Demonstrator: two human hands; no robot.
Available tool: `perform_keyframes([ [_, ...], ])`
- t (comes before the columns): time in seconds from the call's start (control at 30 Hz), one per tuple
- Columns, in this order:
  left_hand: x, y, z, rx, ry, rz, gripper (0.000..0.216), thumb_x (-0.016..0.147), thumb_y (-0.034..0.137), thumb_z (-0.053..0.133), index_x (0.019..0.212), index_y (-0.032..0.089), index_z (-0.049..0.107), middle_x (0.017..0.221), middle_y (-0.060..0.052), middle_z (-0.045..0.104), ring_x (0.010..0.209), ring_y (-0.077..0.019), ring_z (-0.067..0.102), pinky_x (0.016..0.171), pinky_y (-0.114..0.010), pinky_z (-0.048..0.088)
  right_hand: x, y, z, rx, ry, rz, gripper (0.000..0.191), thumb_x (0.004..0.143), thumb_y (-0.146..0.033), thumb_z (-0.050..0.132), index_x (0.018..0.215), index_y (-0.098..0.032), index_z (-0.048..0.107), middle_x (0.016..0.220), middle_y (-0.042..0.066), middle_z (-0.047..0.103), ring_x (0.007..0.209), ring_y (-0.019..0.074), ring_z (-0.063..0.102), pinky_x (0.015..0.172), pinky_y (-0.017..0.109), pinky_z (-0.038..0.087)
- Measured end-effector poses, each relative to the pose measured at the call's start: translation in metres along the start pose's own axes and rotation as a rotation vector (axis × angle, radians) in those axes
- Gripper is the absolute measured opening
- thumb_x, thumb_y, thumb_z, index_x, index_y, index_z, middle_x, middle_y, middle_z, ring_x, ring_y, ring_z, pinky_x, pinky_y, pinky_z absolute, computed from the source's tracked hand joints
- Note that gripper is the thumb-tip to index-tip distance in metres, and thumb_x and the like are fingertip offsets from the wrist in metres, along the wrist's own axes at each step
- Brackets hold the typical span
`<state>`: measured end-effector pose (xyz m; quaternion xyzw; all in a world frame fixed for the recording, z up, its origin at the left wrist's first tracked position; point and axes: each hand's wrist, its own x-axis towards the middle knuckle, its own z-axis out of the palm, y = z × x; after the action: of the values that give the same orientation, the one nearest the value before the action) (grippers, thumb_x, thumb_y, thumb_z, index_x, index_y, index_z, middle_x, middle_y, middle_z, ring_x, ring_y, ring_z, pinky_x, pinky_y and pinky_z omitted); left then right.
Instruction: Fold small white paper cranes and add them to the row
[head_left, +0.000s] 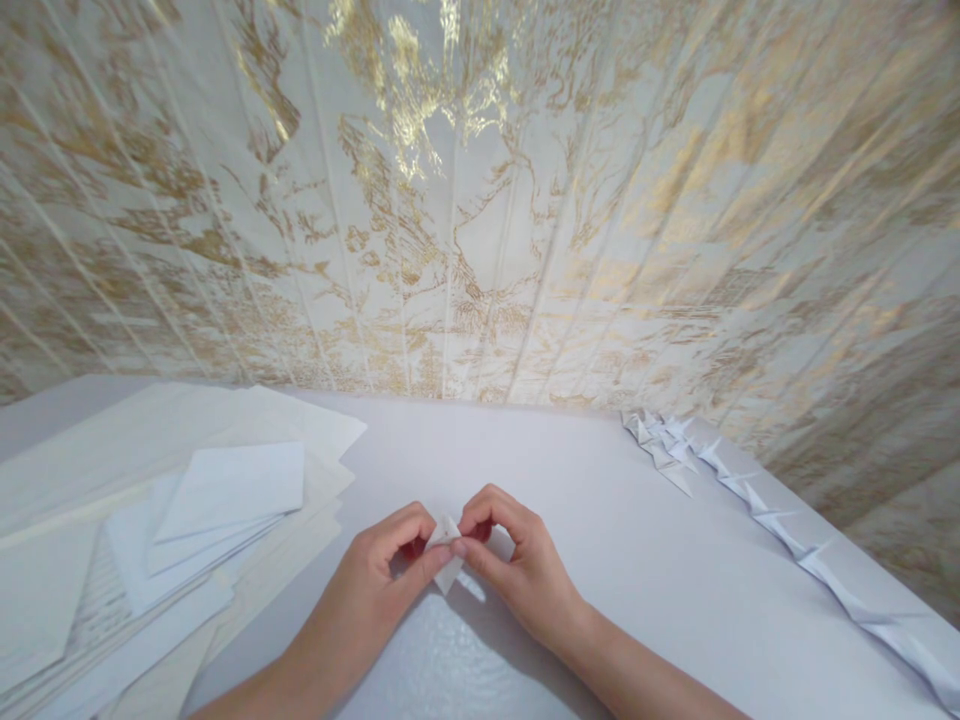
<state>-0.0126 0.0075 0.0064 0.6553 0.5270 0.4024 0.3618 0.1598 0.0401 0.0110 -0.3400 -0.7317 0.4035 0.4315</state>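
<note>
A small folded piece of white paper [448, 577] is held just above the table, at the lower middle of the view. Its lower end comes to a point. My left hand [394, 560] pinches its left side between thumb and fingers. From the right, my right hand [517, 565] grips the same piece, thumb and index finger pressed together near its top. The two thumb tips nearly meet over the paper. Parts of the folds are hidden behind my fingers.
Stacks of loose paper sheets [247, 480] lie on the left, some cream, some white, one with writing. Along the right edge of the white table [600, 560] runs a row of folded paper pieces [780, 520]. Behind stands a gold-patterned curtain [450, 250].
</note>
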Motion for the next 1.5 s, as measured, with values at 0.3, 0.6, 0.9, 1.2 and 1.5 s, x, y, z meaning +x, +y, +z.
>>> perform_keyframes([
  [0.3, 0.002, -0.010, 0.001, -0.035, 0.007, 0.077, 0.033, 0.088, 0.033, 0.060, 0.062, 0.022, 0.041, 0.067, 0.006, 0.041, 0.065, -0.0140, 0.043, 0.062, -0.024, 0.033, 0.000, -0.003, 0.000, 0.051, -0.029, -0.005, 0.020, 0.089, -0.029, 0.059, 0.073, -0.020, 0.053, 0.074, -0.001, 0.051, 0.071, 0.0148, 0.048, 0.068, 0.027, 0.040],
  [0.6, 0.000, -0.004, -0.002, -0.086, -0.006, 0.041, 0.027, 0.087, 0.034, 0.059, 0.065, 0.022, 0.051, 0.070, 0.004, 0.047, 0.069, -0.0158, 0.048, 0.067, -0.026, 0.035, -0.001, 0.000, -0.001, 0.106, -0.024, 0.006, 0.021, 0.089, -0.033, 0.060, 0.074, -0.020, 0.053, 0.078, 0.000, 0.053, 0.071, 0.0151, 0.049, 0.069, 0.027, 0.040],
  [0.9, 0.000, -0.004, -0.001, -0.121, -0.003, 0.006, 0.032, 0.085, 0.034, 0.059, 0.060, 0.022, 0.042, 0.066, 0.005, 0.040, 0.066, -0.0149, 0.043, 0.064, -0.025, 0.033, 0.000, -0.001, 0.000, 0.135, -0.028, -0.018, 0.023, 0.089, -0.033, 0.059, 0.071, -0.020, 0.050, 0.078, 0.000, 0.053, 0.071, 0.0143, 0.048, 0.068, 0.026, 0.040],
  [1.2, 0.000, -0.001, -0.002, -0.024, -0.036, 0.019, 0.032, 0.089, 0.033, 0.056, 0.063, 0.023, 0.040, 0.069, 0.006, 0.038, 0.067, -0.0150, 0.042, 0.066, -0.024, 0.033, -0.001, 0.003, 0.001, 0.087, -0.102, 0.064, 0.014, 0.088, -0.029, 0.057, 0.077, -0.020, 0.053, 0.079, 0.000, 0.054, 0.071, 0.0142, 0.049, 0.069, 0.026, 0.040],
  [1.5, -0.001, -0.003, 0.001, 0.094, -0.023, 0.032, 0.029, 0.090, 0.033, 0.052, 0.066, 0.023, 0.040, 0.070, 0.006, 0.040, 0.068, -0.0157, 0.044, 0.065, -0.025, 0.034, -0.001, 0.008, -0.002, -0.041, -0.226, 0.058, 0.027, 0.094, -0.037, 0.053, 0.075, -0.018, 0.054, 0.071, -0.002, 0.050, 0.066, 0.0131, 0.046, 0.063, 0.025, 0.036],
])
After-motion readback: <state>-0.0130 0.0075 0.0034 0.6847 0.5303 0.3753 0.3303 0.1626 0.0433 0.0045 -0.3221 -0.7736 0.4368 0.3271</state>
